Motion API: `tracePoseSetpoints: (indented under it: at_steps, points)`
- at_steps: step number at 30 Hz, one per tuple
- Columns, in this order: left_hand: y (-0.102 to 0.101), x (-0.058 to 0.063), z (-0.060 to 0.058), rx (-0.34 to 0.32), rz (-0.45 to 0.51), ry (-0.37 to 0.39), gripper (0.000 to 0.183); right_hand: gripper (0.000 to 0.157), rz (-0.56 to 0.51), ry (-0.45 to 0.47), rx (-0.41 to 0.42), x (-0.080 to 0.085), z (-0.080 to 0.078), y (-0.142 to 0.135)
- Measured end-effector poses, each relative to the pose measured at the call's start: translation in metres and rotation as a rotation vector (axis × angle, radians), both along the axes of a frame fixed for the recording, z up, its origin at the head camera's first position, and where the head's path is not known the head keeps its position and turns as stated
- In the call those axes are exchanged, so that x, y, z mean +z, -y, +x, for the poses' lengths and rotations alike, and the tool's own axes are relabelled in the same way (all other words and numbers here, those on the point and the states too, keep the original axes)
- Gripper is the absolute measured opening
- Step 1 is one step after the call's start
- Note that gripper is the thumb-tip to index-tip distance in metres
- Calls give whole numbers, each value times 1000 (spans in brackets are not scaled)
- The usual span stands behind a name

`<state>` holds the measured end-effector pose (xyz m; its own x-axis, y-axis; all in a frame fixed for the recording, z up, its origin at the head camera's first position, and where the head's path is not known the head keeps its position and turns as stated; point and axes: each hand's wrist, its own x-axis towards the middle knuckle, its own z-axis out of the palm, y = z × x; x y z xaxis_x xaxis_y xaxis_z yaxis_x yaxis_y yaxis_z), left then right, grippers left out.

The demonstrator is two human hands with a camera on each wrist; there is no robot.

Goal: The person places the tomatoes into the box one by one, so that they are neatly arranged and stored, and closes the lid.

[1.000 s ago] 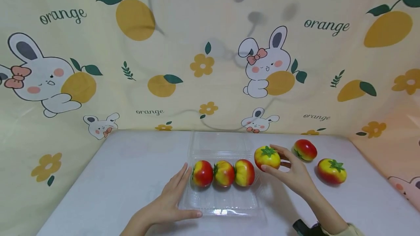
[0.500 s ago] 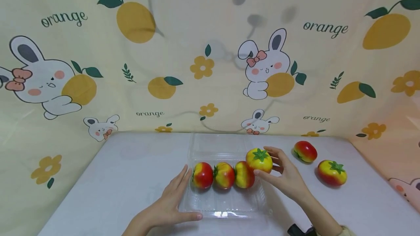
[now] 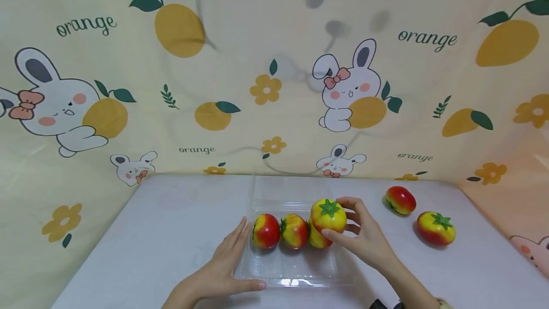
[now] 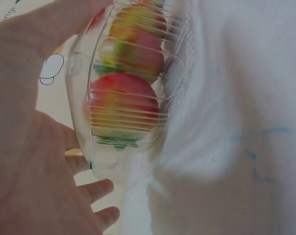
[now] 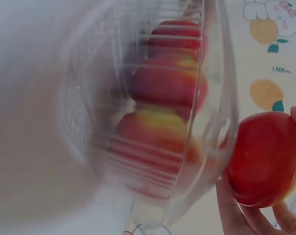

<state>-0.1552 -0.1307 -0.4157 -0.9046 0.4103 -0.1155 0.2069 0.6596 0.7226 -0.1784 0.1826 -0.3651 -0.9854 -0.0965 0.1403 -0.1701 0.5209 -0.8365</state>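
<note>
A clear plastic clamshell box (image 3: 274, 271) lies on the table with its lid (image 3: 291, 187) folded back. Inside, three red-and-yellow toy tomatoes stand in a row: a left one (image 3: 266, 231), a middle one (image 3: 294, 231) and a right one (image 3: 316, 238), partly hidden. My right hand (image 3: 364, 235) holds another tomato (image 3: 328, 213) between thumb and fingers, above the box's right end, its green leaf cap facing up. Fairly straight, my left hand's fingers rest along the box's left side, the thumb near its front edge; this left hand (image 3: 218, 268) holds no tomato.
Two more toy tomatoes lie on the white table (image 3: 171, 223) to the right: a far one (image 3: 400, 200) and a nearer one (image 3: 435, 229). A printed cloth (image 3: 266, 61) hangs behind the table.
My right hand has carried its tomato leftward from beside the box to over the right one in the row. The left hand has stayed at the box's side.
</note>
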Motion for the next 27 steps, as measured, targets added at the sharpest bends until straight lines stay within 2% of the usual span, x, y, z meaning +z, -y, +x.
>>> tracePoseSetpoints:
  at_steps: [7, 14, 27]
  points:
    - [-1, 1, 0, -4, 4, 4, 114, 70, -31, -18, 13, -3, 2, 8]
    - [0, 1, 1, -5, -1, -12, 113, 65, -69, -40, 65, -3, 5, 16]
    - [-1, -1, 0, 5, -6, -2, 115, 62, -33, -57, 120, -8, 7, 25]
